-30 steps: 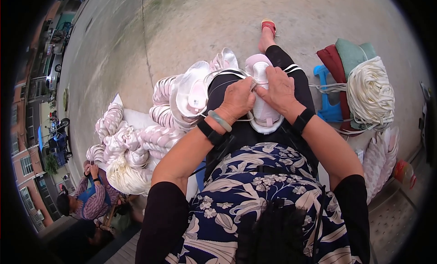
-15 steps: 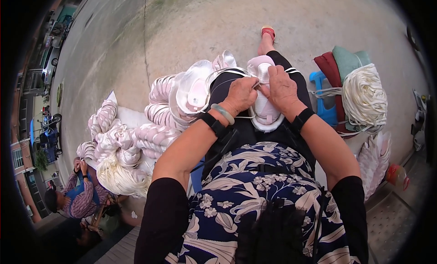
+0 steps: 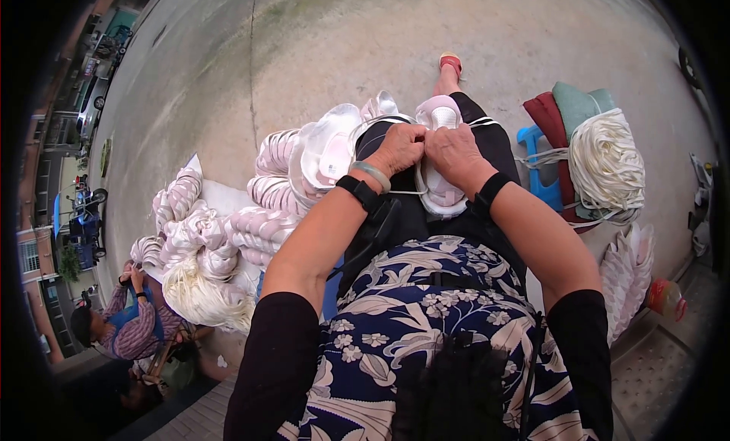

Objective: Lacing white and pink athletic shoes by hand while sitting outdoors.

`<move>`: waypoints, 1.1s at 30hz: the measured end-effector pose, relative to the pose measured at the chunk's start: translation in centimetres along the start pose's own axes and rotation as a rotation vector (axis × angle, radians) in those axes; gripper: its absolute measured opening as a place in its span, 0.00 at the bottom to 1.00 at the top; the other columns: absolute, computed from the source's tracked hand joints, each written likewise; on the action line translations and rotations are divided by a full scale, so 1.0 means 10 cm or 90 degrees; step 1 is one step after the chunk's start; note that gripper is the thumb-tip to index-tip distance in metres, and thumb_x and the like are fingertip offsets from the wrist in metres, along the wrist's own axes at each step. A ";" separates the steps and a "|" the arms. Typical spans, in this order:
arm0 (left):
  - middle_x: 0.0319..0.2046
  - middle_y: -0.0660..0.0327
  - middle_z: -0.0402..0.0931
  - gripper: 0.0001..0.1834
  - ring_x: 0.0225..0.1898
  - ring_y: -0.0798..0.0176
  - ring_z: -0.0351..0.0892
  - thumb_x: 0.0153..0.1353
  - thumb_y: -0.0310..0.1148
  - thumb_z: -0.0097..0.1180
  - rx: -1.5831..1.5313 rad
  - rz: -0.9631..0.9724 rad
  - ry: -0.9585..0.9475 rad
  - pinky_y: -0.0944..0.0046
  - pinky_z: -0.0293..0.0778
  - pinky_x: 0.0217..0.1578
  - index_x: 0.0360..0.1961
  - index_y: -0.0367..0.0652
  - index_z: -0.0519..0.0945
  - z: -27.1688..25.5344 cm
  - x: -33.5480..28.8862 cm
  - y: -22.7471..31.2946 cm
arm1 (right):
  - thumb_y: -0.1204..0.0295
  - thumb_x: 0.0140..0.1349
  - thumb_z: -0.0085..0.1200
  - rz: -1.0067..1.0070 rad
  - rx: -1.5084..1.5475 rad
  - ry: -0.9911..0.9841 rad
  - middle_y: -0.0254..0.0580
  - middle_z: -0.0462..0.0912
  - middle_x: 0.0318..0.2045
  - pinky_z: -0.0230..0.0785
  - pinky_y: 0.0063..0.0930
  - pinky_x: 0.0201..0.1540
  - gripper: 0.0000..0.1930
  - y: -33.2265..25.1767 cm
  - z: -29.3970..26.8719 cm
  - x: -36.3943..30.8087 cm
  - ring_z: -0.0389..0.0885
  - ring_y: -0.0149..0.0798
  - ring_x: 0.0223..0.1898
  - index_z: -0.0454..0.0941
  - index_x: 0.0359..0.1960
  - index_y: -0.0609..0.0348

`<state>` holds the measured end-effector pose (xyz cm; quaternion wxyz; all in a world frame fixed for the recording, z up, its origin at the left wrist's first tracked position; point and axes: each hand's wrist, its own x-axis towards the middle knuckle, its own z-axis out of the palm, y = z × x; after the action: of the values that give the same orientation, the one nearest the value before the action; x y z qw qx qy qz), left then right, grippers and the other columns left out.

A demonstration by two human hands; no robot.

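Note:
A pink and white shoe upper (image 3: pixel 442 195) lies lengthwise on my lap, its rounded end away from me. A white shoelace (image 3: pixel 386 118) loops out over my left thigh and shows again beyond my right hand. From the left side of the shoe my left hand (image 3: pixel 401 147) reaches in, fingertips pinched on the lace. My right hand (image 3: pixel 455 153) rests over the middle of the shoe, fingers closed and touching the left fingertips; what they hold is hidden. Beside my left leg more uppers are stacked, with a pale insole-like piece (image 3: pixel 333 161) on view.
Bundled pink and white uppers (image 3: pixel 262 230) and a hank of cream laces (image 3: pixel 199 293) lie at left. On the right, a white lace bundle (image 3: pixel 606 160) sits on folded cloths by a blue stool (image 3: pixel 538 163). Another person (image 3: pixel 141 327) sits at lower left.
My hands have come together over the shoe. The right fingers, spread upward before, are now curled in against the left fingertips. The view has shifted slightly.

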<state>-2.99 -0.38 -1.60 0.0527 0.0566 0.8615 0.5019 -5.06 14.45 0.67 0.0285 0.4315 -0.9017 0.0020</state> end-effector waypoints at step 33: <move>0.23 0.62 0.73 0.31 0.19 0.72 0.68 0.46 0.25 0.59 -0.356 -0.317 0.224 0.73 0.62 0.18 0.53 0.33 0.62 0.18 0.13 0.17 | 0.73 0.47 0.56 0.121 0.342 0.219 0.43 0.73 0.30 0.64 0.38 0.37 0.12 0.70 -0.02 -1.32 0.72 0.48 0.35 0.72 0.35 0.57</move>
<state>-3.90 2.21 -1.04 0.0381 -0.2565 0.6750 0.6907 -2.24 29.12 0.30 0.0653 0.3309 -0.8870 0.3154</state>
